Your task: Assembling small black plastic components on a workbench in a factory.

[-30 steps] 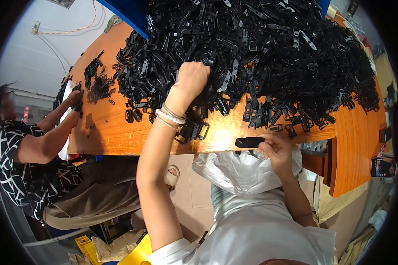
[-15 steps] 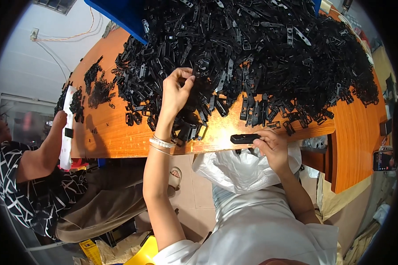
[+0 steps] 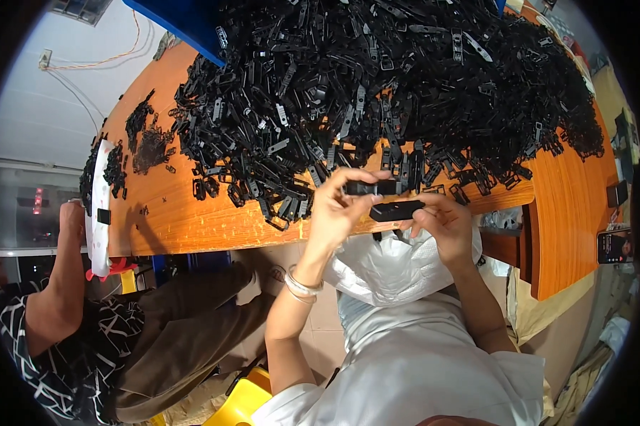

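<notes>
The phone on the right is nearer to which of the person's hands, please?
Right. The right hand, holding a black piece, is left of the phone; the left hand, holding another black piece, is farther left.

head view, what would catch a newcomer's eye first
A huge heap of small black parts covers much of the wooden table. Near its front edge, the left hand holds one black piece and the right hand a second piece. A white sack shows just below.
</notes>
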Demonstrator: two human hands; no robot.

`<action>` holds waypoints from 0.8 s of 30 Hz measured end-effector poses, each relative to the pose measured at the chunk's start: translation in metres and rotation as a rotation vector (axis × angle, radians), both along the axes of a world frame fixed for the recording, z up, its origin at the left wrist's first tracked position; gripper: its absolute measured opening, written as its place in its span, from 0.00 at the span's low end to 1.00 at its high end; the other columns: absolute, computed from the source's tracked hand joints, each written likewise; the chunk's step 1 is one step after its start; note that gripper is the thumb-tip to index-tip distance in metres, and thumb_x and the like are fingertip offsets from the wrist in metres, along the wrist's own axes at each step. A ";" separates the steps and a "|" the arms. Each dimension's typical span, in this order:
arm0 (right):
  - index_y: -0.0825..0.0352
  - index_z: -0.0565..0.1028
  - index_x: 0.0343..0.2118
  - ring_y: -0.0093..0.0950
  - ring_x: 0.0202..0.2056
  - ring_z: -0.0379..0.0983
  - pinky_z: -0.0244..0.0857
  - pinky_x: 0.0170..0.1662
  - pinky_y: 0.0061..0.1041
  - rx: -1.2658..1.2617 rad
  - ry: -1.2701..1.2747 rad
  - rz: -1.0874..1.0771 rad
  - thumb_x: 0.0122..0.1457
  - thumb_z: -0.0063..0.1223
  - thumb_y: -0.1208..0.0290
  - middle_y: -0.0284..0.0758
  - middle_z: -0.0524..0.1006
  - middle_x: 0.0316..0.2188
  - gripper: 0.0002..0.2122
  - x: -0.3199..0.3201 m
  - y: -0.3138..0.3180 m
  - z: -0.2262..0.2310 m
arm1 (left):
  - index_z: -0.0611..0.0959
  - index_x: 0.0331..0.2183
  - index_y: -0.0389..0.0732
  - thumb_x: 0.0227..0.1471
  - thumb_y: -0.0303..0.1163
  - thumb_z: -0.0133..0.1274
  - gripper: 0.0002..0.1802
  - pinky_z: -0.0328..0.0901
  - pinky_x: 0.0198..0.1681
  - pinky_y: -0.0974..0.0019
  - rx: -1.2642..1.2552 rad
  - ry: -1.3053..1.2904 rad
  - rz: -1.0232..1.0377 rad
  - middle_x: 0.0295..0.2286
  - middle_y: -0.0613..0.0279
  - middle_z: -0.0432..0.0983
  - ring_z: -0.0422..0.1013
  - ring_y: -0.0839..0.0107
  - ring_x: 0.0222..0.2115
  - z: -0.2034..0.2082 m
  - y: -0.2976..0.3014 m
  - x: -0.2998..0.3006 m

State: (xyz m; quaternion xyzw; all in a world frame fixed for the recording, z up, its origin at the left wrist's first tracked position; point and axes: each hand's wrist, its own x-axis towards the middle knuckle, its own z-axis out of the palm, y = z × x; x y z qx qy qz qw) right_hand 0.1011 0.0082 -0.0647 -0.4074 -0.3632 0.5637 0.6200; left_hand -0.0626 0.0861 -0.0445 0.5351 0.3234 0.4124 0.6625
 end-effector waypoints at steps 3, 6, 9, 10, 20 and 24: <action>0.76 0.69 0.36 0.24 0.24 0.73 0.66 0.29 0.18 -0.019 -0.063 -0.022 0.51 0.45 0.82 0.40 0.75 0.25 0.09 0.000 -0.002 0.005 | 0.73 0.40 0.29 0.41 0.09 0.41 0.20 0.63 0.46 0.68 0.141 0.139 -0.052 0.41 0.50 0.71 0.68 0.66 0.42 0.001 -0.012 -0.003; 0.77 0.70 0.37 0.24 0.25 0.73 0.67 0.30 0.18 -0.017 -0.153 -0.069 0.52 0.45 0.82 0.40 0.75 0.26 0.09 -0.002 -0.006 0.005 | 0.72 0.42 0.30 0.41 0.09 0.39 0.22 0.60 0.49 0.68 0.258 0.195 -0.133 0.42 0.49 0.69 0.67 0.64 0.44 0.002 -0.016 -0.005; 0.77 0.70 0.37 0.24 0.26 0.73 0.68 0.31 0.18 0.006 -0.228 -0.109 0.52 0.45 0.82 0.40 0.75 0.28 0.09 -0.004 -0.007 0.009 | 0.68 0.47 0.34 0.40 0.11 0.36 0.28 0.57 0.49 0.70 0.179 0.199 -0.170 0.46 0.51 0.66 0.64 0.67 0.46 0.000 -0.022 -0.011; 0.77 0.70 0.37 0.24 0.26 0.73 0.68 0.31 0.18 0.021 -0.246 -0.121 0.51 0.46 0.83 0.41 0.75 0.29 0.09 -0.005 -0.007 0.010 | 0.67 0.49 0.35 0.40 0.11 0.35 0.30 0.56 0.50 0.69 0.112 0.202 -0.155 0.47 0.51 0.66 0.63 0.67 0.47 0.000 -0.023 -0.011; 0.75 0.73 0.33 0.24 0.31 0.74 0.67 0.33 0.17 0.053 -0.390 -0.173 0.46 0.51 0.85 0.38 0.74 0.31 0.09 -0.003 -0.011 0.012 | 0.66 0.49 0.33 0.42 0.19 0.51 0.29 0.62 0.43 0.71 0.045 0.113 -0.124 0.46 0.48 0.66 0.66 0.69 0.44 0.008 -0.036 -0.002; 0.73 0.71 0.38 0.28 0.38 0.70 0.63 0.40 0.22 0.276 -0.686 -0.145 0.44 0.50 0.84 0.38 0.73 0.35 0.15 -0.002 -0.004 0.021 | 0.71 0.43 0.31 0.40 0.23 0.56 0.24 0.64 0.38 0.71 0.263 0.437 -0.116 0.35 0.52 0.73 0.71 0.69 0.36 0.007 -0.034 -0.005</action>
